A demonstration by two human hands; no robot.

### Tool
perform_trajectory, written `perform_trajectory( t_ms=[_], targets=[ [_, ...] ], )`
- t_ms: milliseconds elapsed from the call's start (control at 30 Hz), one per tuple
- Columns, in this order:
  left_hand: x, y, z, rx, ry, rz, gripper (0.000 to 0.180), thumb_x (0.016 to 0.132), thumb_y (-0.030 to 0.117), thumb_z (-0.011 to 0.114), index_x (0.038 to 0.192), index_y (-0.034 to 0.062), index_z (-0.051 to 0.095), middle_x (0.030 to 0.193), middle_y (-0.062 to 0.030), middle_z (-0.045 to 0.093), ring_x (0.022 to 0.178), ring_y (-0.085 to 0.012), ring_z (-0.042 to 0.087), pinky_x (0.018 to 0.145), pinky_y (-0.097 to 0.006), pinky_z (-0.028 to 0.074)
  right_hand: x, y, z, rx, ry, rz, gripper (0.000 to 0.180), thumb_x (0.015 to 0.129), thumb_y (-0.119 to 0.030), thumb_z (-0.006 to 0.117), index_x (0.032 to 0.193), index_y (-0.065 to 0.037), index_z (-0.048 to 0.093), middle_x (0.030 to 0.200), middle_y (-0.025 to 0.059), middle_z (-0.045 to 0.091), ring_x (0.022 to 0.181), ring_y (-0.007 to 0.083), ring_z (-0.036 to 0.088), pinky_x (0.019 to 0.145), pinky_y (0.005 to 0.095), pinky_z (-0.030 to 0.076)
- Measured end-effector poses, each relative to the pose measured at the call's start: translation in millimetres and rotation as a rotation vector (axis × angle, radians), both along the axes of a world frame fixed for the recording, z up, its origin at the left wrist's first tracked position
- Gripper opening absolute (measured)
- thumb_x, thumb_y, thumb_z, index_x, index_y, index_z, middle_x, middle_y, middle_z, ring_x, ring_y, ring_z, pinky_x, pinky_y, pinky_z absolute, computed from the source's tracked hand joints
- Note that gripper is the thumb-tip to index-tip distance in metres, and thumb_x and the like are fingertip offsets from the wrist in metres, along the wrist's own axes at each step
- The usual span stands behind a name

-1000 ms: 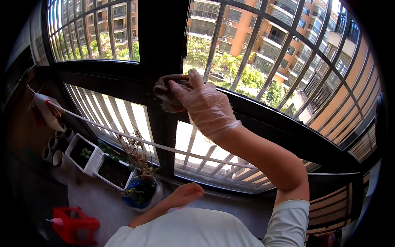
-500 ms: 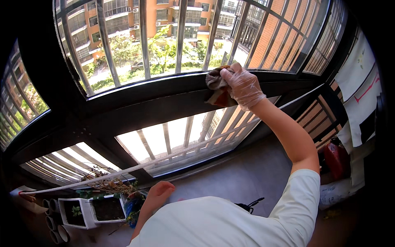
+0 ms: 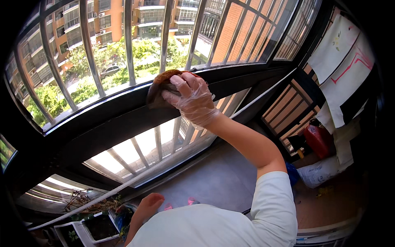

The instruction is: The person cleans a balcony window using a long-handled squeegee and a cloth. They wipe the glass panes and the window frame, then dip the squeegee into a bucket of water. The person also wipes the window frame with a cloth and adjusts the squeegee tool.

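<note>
A crumpled brown and grey cloth point(image 3: 158, 89) is bunched in my right hand point(image 3: 192, 96), which wears a thin clear plastic glove. Its fingers are closed on the cloth and press it against the dark window frame point(image 3: 111, 109), just under the lower edge of the barred window pane point(image 3: 144, 49). My left hand point(image 3: 149, 206) is bare and hangs low beside my body, away from the frame. No object shows in it; its fingers are mostly turned from view.
A white rope point(image 3: 181, 155) stretches across in front of the lower panes. White planters point(image 3: 74, 230) with soil and dry stems stand at the lower left. At the right are a red bag point(image 3: 319, 140), a white sack point(image 3: 319, 173) and hanging painted sheets point(image 3: 349, 61).
My right hand has slid the cloth leftward along the frame. The view has shifted to the right, showing more of the right-hand corner. My left hand still hangs low.
</note>
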State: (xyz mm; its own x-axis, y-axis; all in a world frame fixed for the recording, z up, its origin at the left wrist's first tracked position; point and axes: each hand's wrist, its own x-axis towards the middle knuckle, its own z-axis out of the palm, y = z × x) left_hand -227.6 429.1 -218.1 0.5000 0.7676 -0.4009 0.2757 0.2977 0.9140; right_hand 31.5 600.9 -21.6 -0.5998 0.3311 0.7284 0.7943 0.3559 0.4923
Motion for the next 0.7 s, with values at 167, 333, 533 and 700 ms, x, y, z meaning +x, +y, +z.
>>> perform_trajectory(
  t_ms=[167,333,533,700],
  targets=[
    [18,6,-9,-0.016,0.069,0.003,0.025,0.083,0.016,0.06,0.101,-0.0001,0.057,0.096,-0.0084,0.063,0.089,-0.0145,0.058,0.078,-0.028,0.045,82,32,2,0.093,0.018,0.017,0.026,0.071,-0.021,0.066,0.095,-0.03,0.062,0.107,0.0,0.043,0.103,0.022,0.044,0.081,0.036,0.041],
    [50,9,-34,-0.073,0.085,0.105,0.02,0.084,0.013,0.058,0.099,0.0008,0.056,0.089,-0.0085,0.062,0.082,-0.0143,0.057,0.072,-0.027,0.045,232,52,3,0.048,0.175,-0.117,0.039,0.059,-0.009,0.071,0.093,-0.026,0.063,0.108,0.0013,0.043,0.102,0.0234,0.047,0.085,0.0369,0.043],
    [145,22,-33,-0.036,0.213,0.182,0.023,0.084,0.016,0.06,0.1,0.0012,0.055,0.088,-0.0075,0.061,0.083,-0.0136,0.057,0.071,-0.026,0.045,373,92,-12,0.02,0.437,-0.144,0.034,0.064,-0.006,0.066,0.095,-0.02,0.062,0.109,0.005,0.047,0.102,0.0255,0.047,0.089,0.0332,0.043],
    [244,12,-13,-0.131,0.062,0.296,0.019,0.081,0.012,0.059,0.096,0.0013,0.058,0.087,-0.0062,0.061,0.086,-0.0145,0.057,0.077,-0.026,0.044,465,101,-2,-0.024,0.768,-0.559,0.028,0.065,-0.004,0.063,0.092,-0.01,0.061,0.101,0.009,0.055,0.097,0.0304,0.051,0.086,0.0355,0.043]
  ],
)
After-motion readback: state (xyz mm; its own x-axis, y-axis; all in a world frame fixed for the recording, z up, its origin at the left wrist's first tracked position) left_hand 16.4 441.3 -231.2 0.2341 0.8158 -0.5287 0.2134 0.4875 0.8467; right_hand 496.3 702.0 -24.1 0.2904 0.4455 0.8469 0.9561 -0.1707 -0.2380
